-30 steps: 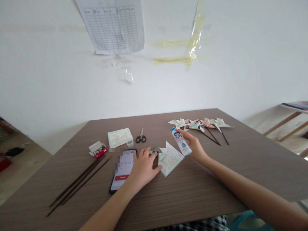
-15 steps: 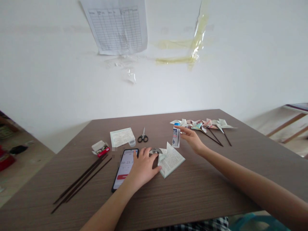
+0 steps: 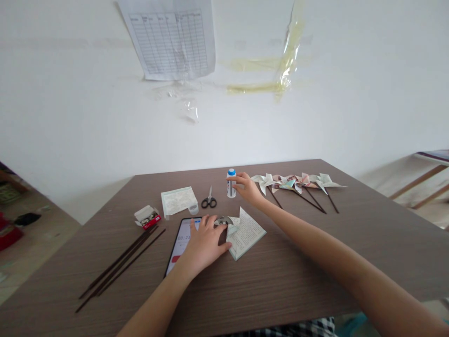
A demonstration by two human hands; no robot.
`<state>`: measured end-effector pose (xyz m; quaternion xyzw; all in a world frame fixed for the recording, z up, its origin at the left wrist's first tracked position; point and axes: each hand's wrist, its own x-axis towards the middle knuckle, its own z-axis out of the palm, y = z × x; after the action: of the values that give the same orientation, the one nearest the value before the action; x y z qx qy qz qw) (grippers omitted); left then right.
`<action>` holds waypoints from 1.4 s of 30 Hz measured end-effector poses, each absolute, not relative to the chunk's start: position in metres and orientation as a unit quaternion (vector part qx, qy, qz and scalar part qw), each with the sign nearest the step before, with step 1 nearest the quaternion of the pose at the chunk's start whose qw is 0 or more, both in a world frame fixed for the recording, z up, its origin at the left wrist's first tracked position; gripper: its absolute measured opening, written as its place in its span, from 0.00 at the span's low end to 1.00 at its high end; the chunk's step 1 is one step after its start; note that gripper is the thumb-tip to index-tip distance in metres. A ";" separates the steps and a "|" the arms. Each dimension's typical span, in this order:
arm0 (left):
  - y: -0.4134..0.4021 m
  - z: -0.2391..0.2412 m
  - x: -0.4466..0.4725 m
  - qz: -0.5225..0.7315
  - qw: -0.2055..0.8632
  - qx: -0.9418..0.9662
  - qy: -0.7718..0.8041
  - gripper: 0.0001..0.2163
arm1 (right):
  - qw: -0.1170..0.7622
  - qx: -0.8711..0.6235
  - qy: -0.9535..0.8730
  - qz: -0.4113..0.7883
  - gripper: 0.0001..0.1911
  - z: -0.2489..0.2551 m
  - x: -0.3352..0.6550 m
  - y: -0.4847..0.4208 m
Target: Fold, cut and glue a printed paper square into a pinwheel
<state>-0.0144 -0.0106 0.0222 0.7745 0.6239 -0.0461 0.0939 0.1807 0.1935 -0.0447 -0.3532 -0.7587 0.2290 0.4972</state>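
My right hand point(image 3: 249, 189) has its fingers and thumb around a small white bottle with a blue cap point(image 3: 231, 187), which stands upright behind the paper. Resting on the table, my left hand point(image 3: 206, 241) has its fingertips on the folded left part of a printed paper square point(image 3: 247, 234), with the thumb at its near-left edge. One corner of that paper curls upward, and a dark printed patch shows on the fold. Beneath my left hand and wrist lies a phone point(image 3: 178, 248) with a running timer, partly covered.
Scissors point(image 3: 209, 200) lie beyond my left hand, beside a stack of paper squares point(image 3: 177, 201) and a small clear cap point(image 3: 193, 208). An opened red-and-white box point(image 3: 147, 216) and several dark sticks point(image 3: 121, 262) are at left. Finished paper pinwheels point(image 3: 298, 182) lie at back right.
My right hand has carried the bottle left and farther back, uncovering another pinwheel stick. My left hand and the paper have shifted slightly left, over more of the phone.
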 end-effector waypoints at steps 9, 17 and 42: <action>-0.007 0.017 -0.024 -0.052 0.103 0.782 0.613 0.29 | 0.429 -0.349 -0.805 0.216 0.22 -0.040 0.147 0.213; -0.007 0.021 -0.025 -0.057 0.108 0.780 0.613 0.30 | 0.414 -0.356 -0.806 0.229 0.23 -0.034 0.124 0.215; -0.011 0.021 -0.016 -0.039 0.105 0.774 0.624 0.28 | 0.457 -0.366 -0.764 0.272 0.18 -0.038 0.186 0.174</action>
<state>-0.0155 -0.0109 0.0212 0.7737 0.6236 -0.0392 0.1047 0.1855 0.1739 -0.0377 -0.3663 -0.7637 0.2718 0.4568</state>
